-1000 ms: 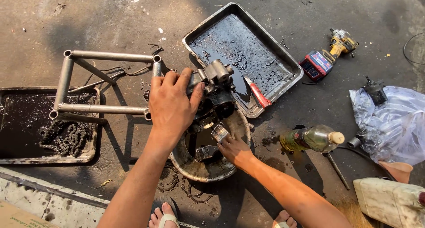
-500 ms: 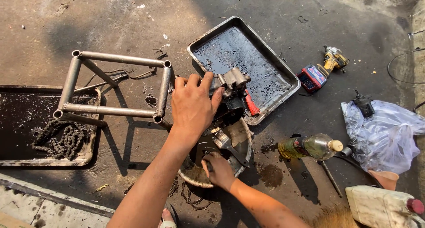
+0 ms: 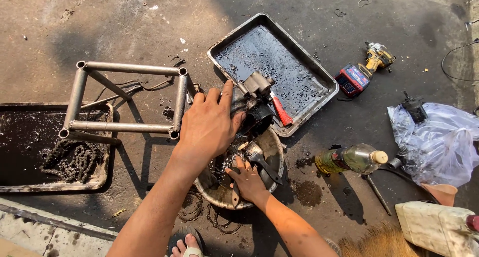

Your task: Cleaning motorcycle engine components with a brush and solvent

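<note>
Your left hand [image 3: 209, 125] has its grip spread over the top of the greasy engine part [image 3: 252, 110], palm down and fingers wrapped onto the dark metal casing, while your right hand [image 3: 248, 179] reaches in from below with its fingers curled against the underside of the same part, down inside the round metal basin [image 3: 272, 147]. That part sits propped on the basin's rim, its upper end leaning over the near edge of the large oily tray [image 3: 299, 70], touching a red-handled tool [image 3: 281, 111] that lies there. Judging by the cast housing, it will handle as heavy and stiff, and the black film on it looks slippery (so a hold on the blocky body or a protruding lug seems safer than on the smooth faces). The basin holds dark oily residue and small parts around your right fingers; what they are exactly cannot be told. The big tray carries only a wet sheen of oil and a few specks. To your left a second, darker tray [image 3: 15, 187] is full of black liquid with a drive chain [image 3: 70, 159] piled in it, and a tubular steel frame [image 3: 127, 97] rests partly across its corner. On the concrete floor to your right lie a glass bottle [image 3: 349, 158] of yellowish fluid on its side, a cordless impact wrench [image 3: 366, 67], and a crumpled plastic bag [image 3: 439, 142].
</note>
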